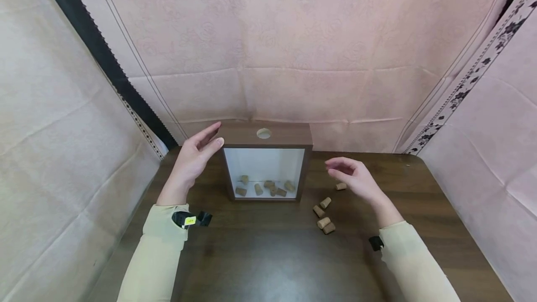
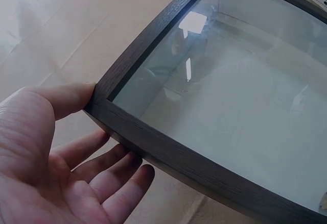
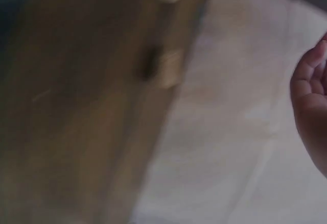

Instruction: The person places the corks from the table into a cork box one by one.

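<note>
A dark wood shadow box [image 1: 268, 141] with a glass front and a round hole in its top stands on the table. Behind the glass lie several corks [image 1: 258, 189]. At the box's upper left corner, my left hand [image 1: 194, 158] steadies the frame, thumb at the front edge and fingers along the side. My right hand [image 1: 353, 177] hovers right of the box, fingers loosely bent, with nothing visible between thumb and fingers. Below it is a loose cork [image 1: 341, 186]. In the right wrist view the right hand [image 3: 312, 104] is only partly in frame.
Several more corks [image 1: 324, 223] lie on the brown table [image 1: 260, 255], between the box and my right forearm. Pale cloth [image 1: 302, 59] hangs behind the table and along both sides. Black straps sit at both wrists.
</note>
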